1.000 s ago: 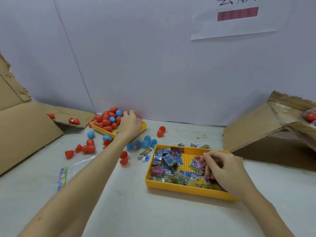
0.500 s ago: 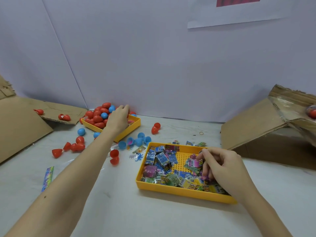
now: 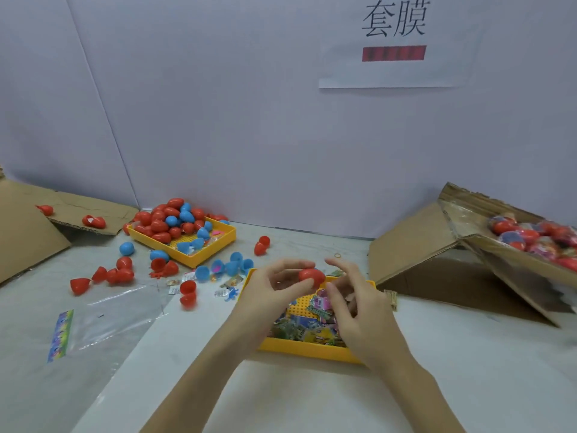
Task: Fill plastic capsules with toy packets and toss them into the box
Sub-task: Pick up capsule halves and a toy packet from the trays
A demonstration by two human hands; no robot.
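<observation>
Now the left hand [image 3: 268, 295] pinches a red capsule [image 3: 311, 277] between thumb and fingers, just above the yellow tray of toy packets [image 3: 307, 350]. Beside the capsule, the right hand [image 3: 352, 310] hovers with fingers loosely spread; whether it holds a packet cannot be told. Right of that tray sits the cardboard box [image 3: 505, 260].

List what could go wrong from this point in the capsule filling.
1. The left hand pinches the red capsule only at the fingertips above the yellow tray; a loose grip could drop it among the packets.
2. The right hand hides whatever it carries, so a packet may slip out unseen.
3. The cardboard box at the right sits tilted and already looks full, so a tossed capsule might bounce out.
</observation>
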